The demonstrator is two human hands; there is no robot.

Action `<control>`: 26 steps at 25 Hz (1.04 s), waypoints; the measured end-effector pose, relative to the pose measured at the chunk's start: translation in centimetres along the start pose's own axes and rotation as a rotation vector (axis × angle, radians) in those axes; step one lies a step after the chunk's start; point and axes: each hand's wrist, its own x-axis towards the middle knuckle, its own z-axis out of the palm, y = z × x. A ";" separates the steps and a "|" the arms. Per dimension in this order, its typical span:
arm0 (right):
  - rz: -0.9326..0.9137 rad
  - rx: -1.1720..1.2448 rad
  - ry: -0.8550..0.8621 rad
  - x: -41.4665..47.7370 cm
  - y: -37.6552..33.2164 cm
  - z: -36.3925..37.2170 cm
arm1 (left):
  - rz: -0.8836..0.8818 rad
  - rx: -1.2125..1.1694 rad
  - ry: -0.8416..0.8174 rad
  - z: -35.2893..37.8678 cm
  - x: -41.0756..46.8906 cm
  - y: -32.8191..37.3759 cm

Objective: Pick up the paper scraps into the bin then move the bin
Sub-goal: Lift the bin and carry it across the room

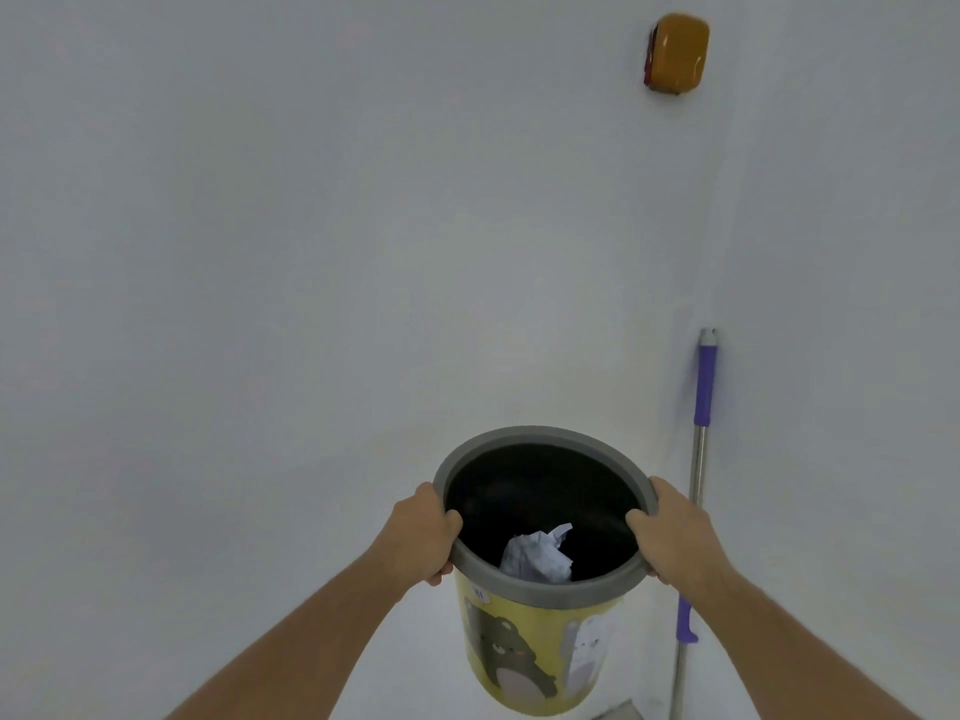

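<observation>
Between the two hands: a yellow bin (540,646) with a grey rim and cartoon bears printed on its side, held up in front of a white wall (311,226)
Left hand (423,532): clamped on the rim's left side, thumb hooked over the top into the opening, fingers (434,578) curled beneath the rim
Right hand (670,535): clamped on the rim's right side in the same way, thumb over the top edge, fingers (658,576) tucked under it
Paper scraps (537,556): a crumpled white wad lying inside the bin's dark interior, down between the two thumbs, nearer the person's edge of the rim
Mop handle (698,459): purple and metal, leaning in the wall corner just beyond the right-hand fingers, partly hidden by that hand
Orange box (677,53): fixed high on the wall, well apart from both hands, above and to the right
Forearms: bare, reaching up from the lower edge of the view
</observation>
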 end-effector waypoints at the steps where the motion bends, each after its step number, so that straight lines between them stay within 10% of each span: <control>1: 0.007 -0.013 -0.004 0.2 1.3 0.9 | -0.014 0.007 -0.012 1.2 0.3 -1.0; 26: 0.258 -0.134 -0.153 -3.0 63.0 54.5 | -0.257 0.167 -0.116 52.6 9.8 -63.1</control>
